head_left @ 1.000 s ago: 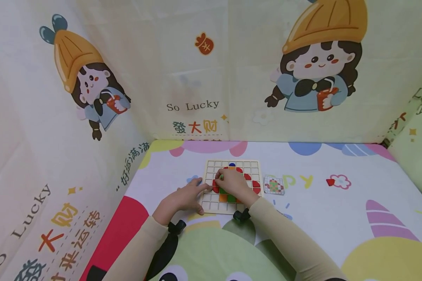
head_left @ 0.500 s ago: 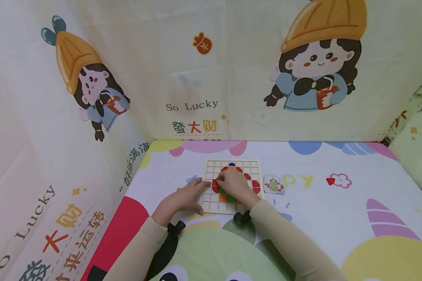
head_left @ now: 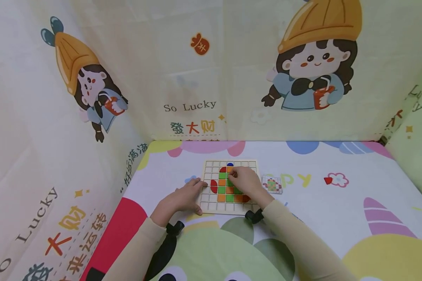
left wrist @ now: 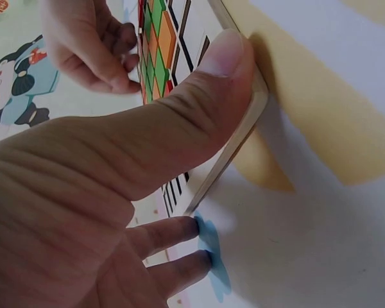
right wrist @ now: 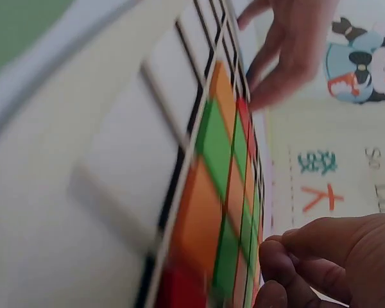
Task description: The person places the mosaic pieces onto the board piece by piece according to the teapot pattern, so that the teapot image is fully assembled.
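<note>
A wooden grid board (head_left: 211, 207) lies on the table, with colored tiles in its cells. Green and orange squares fill the middle columns, a blue tile (head_left: 230, 164) tops them, and red rounded tiles (head_left: 213, 186) sit at the sides. My left hand (head_left: 183, 198) rests at the board's left edge, thumb (left wrist: 224, 54) on the near corner, fingers fairly straight. Over the board's upper middle, my right hand (head_left: 247, 181) has its fingers curled, thumb and index fingertips together. No tile shows between them in the right wrist view. The hand hides tiles on the right.
A small pattern card (head_left: 272, 184) lies right of the board. Farther right is a small red shape (head_left: 328, 180) beside a printed flower; I cannot tell whether it is loose. Printed cloth walls (head_left: 239, 121) rise behind and beside the table.
My right hand has moved slightly right, uncovering a green square and an orange square in the board's middle. The green tile that showed at its fingertips earlier is no longer seen there. The left hand stays.
</note>
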The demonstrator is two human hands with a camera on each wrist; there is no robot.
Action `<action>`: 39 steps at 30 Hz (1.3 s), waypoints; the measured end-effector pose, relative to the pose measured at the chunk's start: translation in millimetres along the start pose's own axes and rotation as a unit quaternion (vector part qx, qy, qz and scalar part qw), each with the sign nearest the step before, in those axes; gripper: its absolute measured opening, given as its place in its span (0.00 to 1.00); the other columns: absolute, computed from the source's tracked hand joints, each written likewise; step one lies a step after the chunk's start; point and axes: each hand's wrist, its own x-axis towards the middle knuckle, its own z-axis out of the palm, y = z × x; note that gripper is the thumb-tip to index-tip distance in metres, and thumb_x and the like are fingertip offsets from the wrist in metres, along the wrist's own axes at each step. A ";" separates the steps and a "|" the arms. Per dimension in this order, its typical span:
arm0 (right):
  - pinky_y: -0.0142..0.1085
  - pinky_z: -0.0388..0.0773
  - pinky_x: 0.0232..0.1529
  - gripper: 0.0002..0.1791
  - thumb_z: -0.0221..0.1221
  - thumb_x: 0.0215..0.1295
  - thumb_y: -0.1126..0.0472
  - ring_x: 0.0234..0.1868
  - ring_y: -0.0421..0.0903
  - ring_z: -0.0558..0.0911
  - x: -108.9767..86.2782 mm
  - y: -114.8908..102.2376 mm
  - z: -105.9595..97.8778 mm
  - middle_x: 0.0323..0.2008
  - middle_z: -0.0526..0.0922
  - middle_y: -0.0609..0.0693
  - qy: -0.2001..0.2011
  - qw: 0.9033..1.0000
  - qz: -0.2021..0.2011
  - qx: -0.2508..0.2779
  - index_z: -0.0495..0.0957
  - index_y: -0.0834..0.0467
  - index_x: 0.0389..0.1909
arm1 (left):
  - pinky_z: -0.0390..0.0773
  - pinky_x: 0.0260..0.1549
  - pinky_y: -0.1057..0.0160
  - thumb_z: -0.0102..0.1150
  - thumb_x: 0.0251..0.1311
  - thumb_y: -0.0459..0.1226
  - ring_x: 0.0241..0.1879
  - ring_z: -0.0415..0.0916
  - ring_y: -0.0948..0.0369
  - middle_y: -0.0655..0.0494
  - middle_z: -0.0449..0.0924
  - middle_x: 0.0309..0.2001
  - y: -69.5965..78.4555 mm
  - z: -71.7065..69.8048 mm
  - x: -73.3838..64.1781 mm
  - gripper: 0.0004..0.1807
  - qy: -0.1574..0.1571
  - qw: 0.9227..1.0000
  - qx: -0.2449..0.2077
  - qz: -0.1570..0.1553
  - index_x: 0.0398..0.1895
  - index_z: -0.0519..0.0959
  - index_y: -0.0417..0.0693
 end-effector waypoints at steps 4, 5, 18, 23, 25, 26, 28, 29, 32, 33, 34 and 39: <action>0.33 0.72 0.23 0.09 0.61 0.72 0.55 0.27 0.45 0.78 -3.3 21.4 -18.5 0.35 0.88 0.50 0.006 0.999 0.039 -0.013 0.86 0.56 0.42 | 0.60 0.62 0.20 0.85 0.42 0.45 0.79 0.54 0.43 0.44 0.56 0.80 -0.2 0.6 0.5 0.55 0.000 1.000 0.004 0.003 0.76 0.65 0.57; 0.34 0.73 0.24 0.10 0.61 0.72 0.55 0.28 0.45 0.78 -4.6 26.8 -23.9 0.35 0.88 0.50 0.008 0.998 0.053 -0.017 0.86 0.56 0.43 | 0.62 0.62 0.21 0.86 0.42 0.45 0.79 0.55 0.43 0.44 0.56 0.80 -0.3 0.4 0.5 0.56 0.001 1.000 0.006 0.004 0.77 0.64 0.56; 0.36 0.71 0.24 0.14 0.55 0.71 0.56 0.29 0.48 0.79 -49.1 104.0 -89.7 0.37 0.87 0.56 0.023 0.991 0.107 -0.072 0.84 0.61 0.45 | 0.80 0.54 0.39 0.88 0.35 0.47 0.65 0.62 0.44 0.43 0.60 0.73 5.0 -4.9 4.4 0.62 -0.003 0.999 0.050 -0.016 0.79 0.64 0.66; 0.42 0.76 0.29 0.16 0.55 0.71 0.56 0.34 0.53 0.81 -67.2 131.9 -113.6 0.41 0.87 0.60 0.054 0.989 0.108 -0.084 0.84 0.63 0.46 | 0.79 0.54 0.37 0.88 0.35 0.48 0.65 0.61 0.45 0.45 0.59 0.74 5.7 -5.7 4.1 0.62 -0.007 0.998 0.053 -0.032 0.79 0.64 0.71; 0.48 0.77 0.34 0.17 0.54 0.72 0.56 0.39 0.58 0.82 -74.0 143.5 -122.2 0.46 0.85 0.64 0.072 0.987 0.112 -0.091 0.83 0.64 0.49 | 0.79 0.54 0.37 0.88 0.35 0.47 0.66 0.60 0.45 0.45 0.58 0.74 6.0 -6.6 3.9 0.61 -0.008 0.998 0.048 -0.032 0.79 0.64 0.72; 0.51 0.78 0.35 0.18 0.54 0.72 0.55 0.41 0.62 0.82 -77.5 149.2 -126.4 0.49 0.83 0.66 0.079 0.986 0.115 -0.094 0.82 0.64 0.51 | 0.78 0.55 0.36 0.88 0.35 0.47 0.66 0.60 0.44 0.45 0.58 0.74 6.2 -7.2 3.8 0.61 -0.008 0.998 0.045 -0.032 0.79 0.64 0.72; 0.56 0.77 0.36 0.21 0.54 0.73 0.55 0.44 0.68 0.81 -83.3 160.2 -133.6 0.56 0.75 0.72 0.088 0.983 0.127 -0.103 0.78 0.65 0.58 | 0.78 0.56 0.35 0.88 0.36 0.47 0.67 0.61 0.44 0.45 0.58 0.75 6.3 -8.1 4.0 0.62 -0.006 0.999 0.044 -0.027 0.79 0.63 0.70; 0.59 0.76 0.36 0.24 0.53 0.72 0.55 0.46 0.72 0.80 -85.8 165.3 -136.9 0.59 0.71 0.75 0.089 0.981 0.134 -0.106 0.75 0.66 0.61 | 0.77 0.56 0.34 0.88 0.35 0.47 0.67 0.61 0.44 0.44 0.59 0.75 6.2 -8.5 4.2 0.63 -0.003 0.999 0.042 -0.025 0.80 0.62 0.68; 0.64 0.76 0.37 0.31 0.53 0.71 0.55 0.51 0.78 0.74 -91.6 177.8 -144.6 0.63 0.60 0.81 0.081 0.977 0.158 -0.115 0.66 0.68 0.69 | 0.75 0.57 0.31 0.89 0.33 0.47 0.68 0.62 0.45 0.45 0.60 0.75 5.9 -8.5 4.9 0.67 0.008 0.999 0.041 -0.021 0.81 0.59 0.60; 0.66 0.76 0.38 0.32 0.54 0.71 0.55 0.52 0.79 0.72 -92.8 180.8 -146.4 0.64 0.58 0.82 0.077 0.976 0.166 -0.116 0.64 0.69 0.70 | 0.75 0.57 0.31 0.90 0.32 0.48 0.69 0.63 0.45 0.45 0.61 0.75 5.7 -8.2 5.1 0.69 0.011 0.999 0.041 -0.020 0.82 0.58 0.57; 0.67 0.76 0.40 0.33 0.54 0.70 0.56 0.54 0.79 0.70 -93.9 183.3 -148.2 0.64 0.57 0.82 0.072 0.975 0.173 -0.117 0.63 0.69 0.71 | 0.75 0.57 0.31 0.90 0.32 0.47 0.69 0.63 0.45 0.45 0.62 0.75 5.6 -7.8 5.4 0.69 0.013 0.999 0.039 -0.020 0.82 0.57 0.55; 0.69 0.76 0.47 0.25 0.56 0.70 0.60 0.52 0.76 0.69 -98.1 191.9 -153.6 0.58 0.64 0.80 0.063 0.975 0.175 -0.122 0.71 0.70 0.63 | 0.77 0.56 0.35 0.89 0.32 0.48 0.67 0.64 0.47 0.47 0.63 0.74 5.5 -5.3 6.9 0.67 0.012 0.999 0.036 -0.015 0.81 0.59 0.55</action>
